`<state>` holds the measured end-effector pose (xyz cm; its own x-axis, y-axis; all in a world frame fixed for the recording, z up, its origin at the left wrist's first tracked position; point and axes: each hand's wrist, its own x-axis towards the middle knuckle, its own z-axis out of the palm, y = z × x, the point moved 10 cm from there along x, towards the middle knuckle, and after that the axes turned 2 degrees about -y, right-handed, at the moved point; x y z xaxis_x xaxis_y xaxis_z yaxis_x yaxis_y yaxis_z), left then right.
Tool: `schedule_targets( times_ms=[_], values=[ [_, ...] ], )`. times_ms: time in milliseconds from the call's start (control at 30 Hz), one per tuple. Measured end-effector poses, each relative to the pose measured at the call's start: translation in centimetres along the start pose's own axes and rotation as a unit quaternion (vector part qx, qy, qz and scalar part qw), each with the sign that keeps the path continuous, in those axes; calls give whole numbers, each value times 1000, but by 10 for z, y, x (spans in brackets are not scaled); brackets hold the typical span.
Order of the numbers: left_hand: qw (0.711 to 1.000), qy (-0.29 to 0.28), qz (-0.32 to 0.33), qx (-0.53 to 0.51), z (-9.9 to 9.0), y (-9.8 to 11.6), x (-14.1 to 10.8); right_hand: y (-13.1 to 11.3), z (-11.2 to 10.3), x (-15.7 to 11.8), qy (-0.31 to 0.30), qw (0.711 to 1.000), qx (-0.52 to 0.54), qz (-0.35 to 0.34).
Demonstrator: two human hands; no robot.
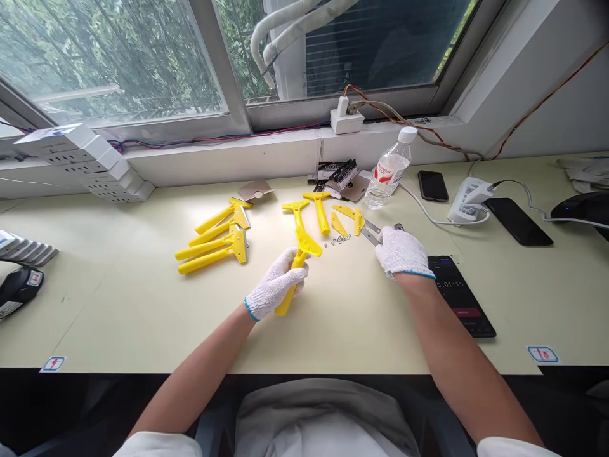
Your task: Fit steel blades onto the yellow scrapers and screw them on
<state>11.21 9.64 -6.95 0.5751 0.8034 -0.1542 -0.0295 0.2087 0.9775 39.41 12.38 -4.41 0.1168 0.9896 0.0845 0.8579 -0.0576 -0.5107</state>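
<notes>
My left hand (pixel 276 284), in a white knit glove, grips the handle of a yellow plastic scraper (pixel 299 254) with its head pointing away from me. My right hand (pixel 404 252), gloved alike, holds a steel hand tool with two flat jaws (pixel 371 233), its tip beside a loose yellow plastic piece (pixel 356 221). Small metal screws (pixel 340 239) lie just left of the tool. Another yellow scraper (pixel 320 211) lies between my hands and the sill. Several more (pixel 214 244) lie side by side at left.
A water bottle (pixel 387 168) and a pile of black packets (pixel 339 176) stand near the sill. To the right lie phones, one showing a timer (pixel 459 295), and a white charger (pixel 469 200). A white power strip (pixel 80 162) rests on the sill at left.
</notes>
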Motion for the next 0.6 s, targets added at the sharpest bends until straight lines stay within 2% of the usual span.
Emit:
schedule_targets(
  times_ms=[100, 233, 433, 600],
  values=[
    [1000, -15, -4, -18, 4, -2, 1, 20, 6, 1, 7, 996, -48, 75],
    [999, -24, -15, -37, 7, -5, 1, 36, 12, 3, 5, 988, -86, 126],
    [997, -17, -24, -75, 9, -11, 2, 50, 21, 6, -26, 980, -116, 157],
    [996, -6, -27, -82, 7, -15, 3, 48, 24, 6, -39, 980, -126, 146]
  ],
)
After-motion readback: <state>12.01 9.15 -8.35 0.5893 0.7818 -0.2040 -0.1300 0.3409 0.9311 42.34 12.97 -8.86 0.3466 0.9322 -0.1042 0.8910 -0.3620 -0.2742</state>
